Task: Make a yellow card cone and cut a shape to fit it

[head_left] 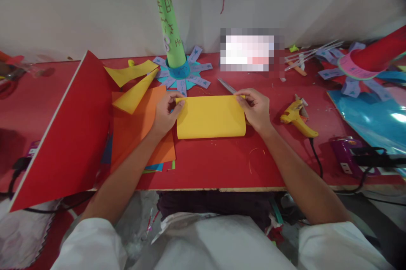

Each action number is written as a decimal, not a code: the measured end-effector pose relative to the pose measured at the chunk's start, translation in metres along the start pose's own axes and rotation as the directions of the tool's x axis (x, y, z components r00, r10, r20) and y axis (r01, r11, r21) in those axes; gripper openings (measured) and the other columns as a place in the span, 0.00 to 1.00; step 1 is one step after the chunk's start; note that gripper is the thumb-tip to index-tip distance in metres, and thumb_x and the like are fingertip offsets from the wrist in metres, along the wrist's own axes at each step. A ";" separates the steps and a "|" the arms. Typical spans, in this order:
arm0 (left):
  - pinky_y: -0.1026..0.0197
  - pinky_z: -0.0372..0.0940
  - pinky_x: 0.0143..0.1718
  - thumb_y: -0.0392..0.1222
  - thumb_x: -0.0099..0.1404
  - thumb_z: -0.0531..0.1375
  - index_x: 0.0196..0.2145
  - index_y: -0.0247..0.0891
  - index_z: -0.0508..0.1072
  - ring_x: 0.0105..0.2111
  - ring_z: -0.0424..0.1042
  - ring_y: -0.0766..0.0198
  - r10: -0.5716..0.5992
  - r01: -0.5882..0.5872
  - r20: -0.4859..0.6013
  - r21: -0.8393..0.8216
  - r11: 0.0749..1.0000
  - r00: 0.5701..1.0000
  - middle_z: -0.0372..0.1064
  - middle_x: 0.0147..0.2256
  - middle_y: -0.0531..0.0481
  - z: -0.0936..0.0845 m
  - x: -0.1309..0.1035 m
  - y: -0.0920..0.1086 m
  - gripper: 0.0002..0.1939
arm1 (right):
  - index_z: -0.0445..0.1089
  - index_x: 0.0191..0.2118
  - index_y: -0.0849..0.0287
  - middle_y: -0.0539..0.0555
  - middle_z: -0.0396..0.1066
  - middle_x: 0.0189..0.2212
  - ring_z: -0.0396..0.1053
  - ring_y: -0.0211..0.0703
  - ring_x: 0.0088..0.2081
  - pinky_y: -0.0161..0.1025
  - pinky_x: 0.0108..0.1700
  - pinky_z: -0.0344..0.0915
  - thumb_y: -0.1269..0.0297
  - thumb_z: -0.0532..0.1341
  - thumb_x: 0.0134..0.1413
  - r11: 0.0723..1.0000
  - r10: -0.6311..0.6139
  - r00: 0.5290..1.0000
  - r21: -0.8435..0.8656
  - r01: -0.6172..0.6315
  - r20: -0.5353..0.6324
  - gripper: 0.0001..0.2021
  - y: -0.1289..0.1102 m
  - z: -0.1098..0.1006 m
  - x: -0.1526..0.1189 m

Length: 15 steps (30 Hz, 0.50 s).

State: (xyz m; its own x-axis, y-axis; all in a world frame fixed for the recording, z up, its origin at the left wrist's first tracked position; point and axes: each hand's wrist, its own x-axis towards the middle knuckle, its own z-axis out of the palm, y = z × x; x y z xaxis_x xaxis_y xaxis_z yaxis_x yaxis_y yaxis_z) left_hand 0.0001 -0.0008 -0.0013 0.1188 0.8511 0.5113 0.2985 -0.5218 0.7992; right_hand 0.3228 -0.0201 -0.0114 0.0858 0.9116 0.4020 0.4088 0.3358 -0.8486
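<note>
A yellow sheet of paper [211, 118] lies curved over on itself above the red table [203, 168], its rounded fold toward my body. My left hand [167, 111] pinches its upper left corner between thumb and fingers. At the upper right corner my right hand [255, 109] grips the same sheet, thumb on top. Scissors [226, 85] lie just behind the sheet, partly hidden near my right hand. Orange sheets [136, 128] lie under and beside my left forearm, with two yellow paper strips [136, 92] at their back edge.
A green paper tube [173, 29] stands upright in a blue ring at the back. A yellow glue gun [298, 118] and a purple power box [352, 156] are at right. A large red board [69, 135] leans at left. Blue glossy sheets [368, 113] lie far right.
</note>
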 end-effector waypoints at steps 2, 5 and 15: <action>0.65 0.61 0.27 0.60 0.75 0.66 0.44 0.41 0.76 0.25 0.63 0.70 -0.010 0.010 0.003 -0.005 1.000 1.000 0.69 0.29 0.54 0.000 0.000 0.001 0.18 | 0.80 0.44 0.52 0.54 0.81 0.36 0.70 0.43 0.29 0.43 0.32 0.65 0.44 0.65 0.69 1.000 0.014 1.000 -0.008 -0.014 0.005 0.17 0.000 0.000 0.000; 0.64 0.62 0.29 0.59 0.75 0.65 0.44 0.41 0.76 0.26 0.65 0.69 -0.020 0.019 0.019 0.023 1.000 1.000 0.70 0.30 0.53 -0.002 0.000 0.001 0.17 | 0.80 0.45 0.52 0.54 0.82 0.37 0.71 0.44 0.29 0.43 0.32 0.66 0.42 0.63 0.69 0.999 0.029 0.999 -0.044 -0.028 0.018 0.18 0.000 -0.001 -0.001; 0.59 0.62 0.35 0.45 0.73 0.59 0.47 0.42 0.77 0.30 0.71 0.62 -0.075 -0.070 0.291 0.455 0.888 0.954 0.75 0.33 0.51 -0.018 0.003 -0.018 0.10 | 0.80 0.43 0.54 0.53 0.81 0.35 0.77 0.46 0.34 0.43 0.41 0.67 0.56 0.63 0.70 0.972 -0.026 0.984 -0.226 0.066 0.174 0.10 -0.007 0.000 -0.002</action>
State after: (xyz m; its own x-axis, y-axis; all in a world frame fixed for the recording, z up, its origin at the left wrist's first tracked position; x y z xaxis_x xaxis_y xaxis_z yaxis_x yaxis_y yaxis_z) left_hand -0.0223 0.0106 -0.0083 0.3670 0.8675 0.3359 0.6876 -0.4962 0.5301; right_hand 0.3202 -0.0241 -0.0065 -0.0845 0.9300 0.3577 0.6086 0.3324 -0.7205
